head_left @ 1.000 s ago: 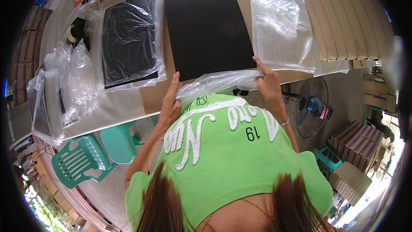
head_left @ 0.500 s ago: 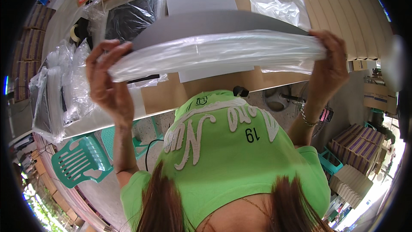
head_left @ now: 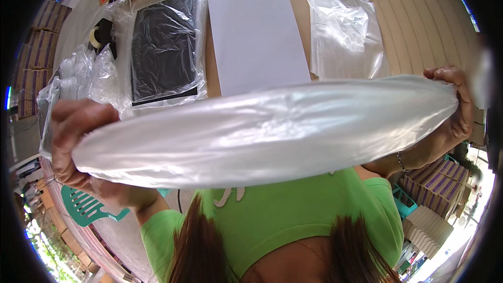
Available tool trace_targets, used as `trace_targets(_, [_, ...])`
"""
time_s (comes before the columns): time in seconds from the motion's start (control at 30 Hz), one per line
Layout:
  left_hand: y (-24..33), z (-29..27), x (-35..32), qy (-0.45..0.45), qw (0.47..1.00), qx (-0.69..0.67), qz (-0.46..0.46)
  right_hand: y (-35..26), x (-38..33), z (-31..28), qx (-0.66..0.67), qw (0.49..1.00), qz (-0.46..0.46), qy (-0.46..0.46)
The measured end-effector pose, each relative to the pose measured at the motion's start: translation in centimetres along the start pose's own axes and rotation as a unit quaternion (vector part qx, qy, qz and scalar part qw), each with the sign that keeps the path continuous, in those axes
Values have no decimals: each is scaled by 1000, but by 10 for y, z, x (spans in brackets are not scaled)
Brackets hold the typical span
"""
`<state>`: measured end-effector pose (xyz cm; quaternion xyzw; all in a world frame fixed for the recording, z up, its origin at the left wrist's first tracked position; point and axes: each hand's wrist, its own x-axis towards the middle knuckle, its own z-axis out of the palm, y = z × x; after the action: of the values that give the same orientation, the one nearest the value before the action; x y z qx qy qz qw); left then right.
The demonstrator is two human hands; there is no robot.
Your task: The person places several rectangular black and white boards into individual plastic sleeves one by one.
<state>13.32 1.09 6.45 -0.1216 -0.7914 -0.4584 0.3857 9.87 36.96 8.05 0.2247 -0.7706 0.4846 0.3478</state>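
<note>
I hold a wide flat item wrapped in a clear plastic bag (head_left: 262, 131) up close under the camera, seen nearly edge-on. My left hand (head_left: 78, 141) grips its left end and my right hand (head_left: 453, 107) grips its right end. Behind it on the brown table (head_left: 209, 76) lies a pale grey sheet (head_left: 257, 34). The bagged item hides the table's near edge.
A black board in a plastic bag (head_left: 165, 47) lies left of the grey sheet. Empty clear bags (head_left: 343, 29) lie to its right. Crumpled bags (head_left: 78, 73) and a tape roll (head_left: 97, 34) sit at far left. Cardboard stacks (head_left: 429, 26) stand right. A green plastic chair (head_left: 84, 207) is below left.
The black board that lay on the table has been lifted in its bag and raised closer to the camera. A pale grey sheet now shows where it lay.
</note>
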Motion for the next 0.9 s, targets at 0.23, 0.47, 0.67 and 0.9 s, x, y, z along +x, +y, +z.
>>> trace_targets(0.23, [1, -14, -17, -164, 977, -49, -126, 17, -18, 2, 27, 994, 68, -81])
trace_targets(0.47, [-19, -16, -27, -176, 792, -529, -249, 16, -36, 3, 285, 943, 154, -71])
trace_targets(0.67, [-9, -18, -26, -93, 661, -544, -508, 14, -46, 8, 573, 727, 376, -35])
trace_targets(0.9, [-15, -25, -40, 13, 676, -510, -531, 14, -58, 19, 677, 574, 461, 8])
